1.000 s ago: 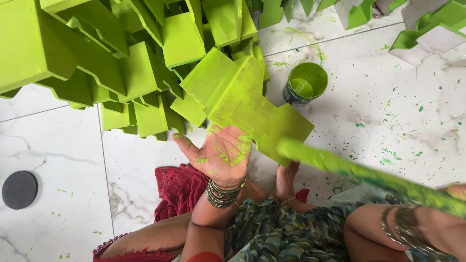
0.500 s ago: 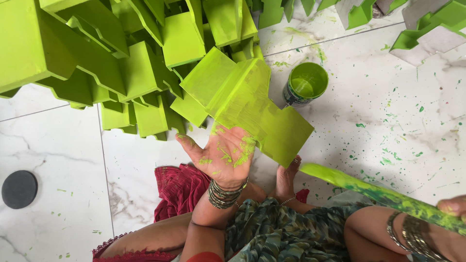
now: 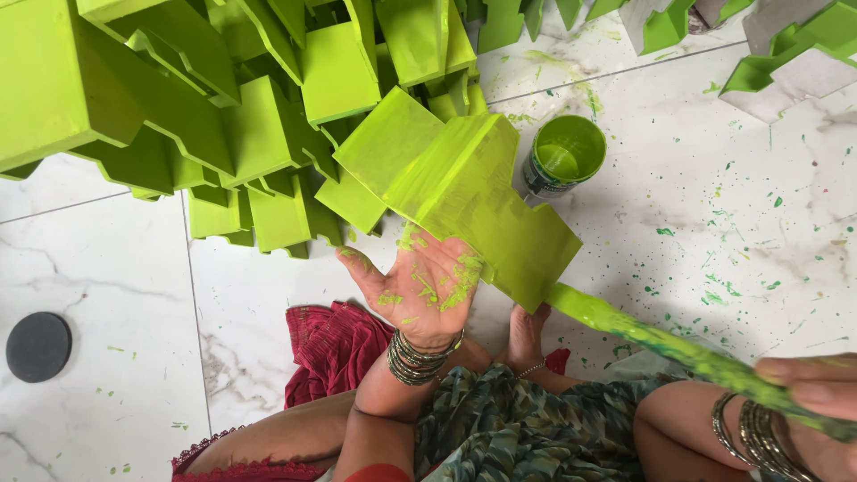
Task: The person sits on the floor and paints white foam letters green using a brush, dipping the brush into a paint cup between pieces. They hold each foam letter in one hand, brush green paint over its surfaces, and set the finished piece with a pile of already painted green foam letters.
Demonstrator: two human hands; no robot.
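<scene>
Left hand: the left hand (image 3: 427, 287) was open, palm up and smeared with green paint; its fingers were spread wide under the green stepped block (image 3: 464, 196) and supported it from below
Right hand: the right hand (image 3: 817, 386) was at the lower right edge of the view; its fingers were closed around the handle of the paint brush (image 3: 678, 350)
Block: the green stepped block was lifted above the floor, tilted, with its wet painted face up, just in front of the pile
Brush: the paint brush was long and covered in green paint; its tip touched the lower corner of the block
Paint can: the small paint can (image 3: 564, 153) stood open on the floor just beside the block, with green paint inside
Pile: the pile of green blocks (image 3: 223, 107) filled the upper left part of the view
Floor: the white marble floor (image 3: 759, 232) had many green splashes
Other: a dark round disc (image 3: 37, 346) lay on the floor at the left, well apart from the hands; metal bangles (image 3: 412, 359) were on the left wrist
</scene>
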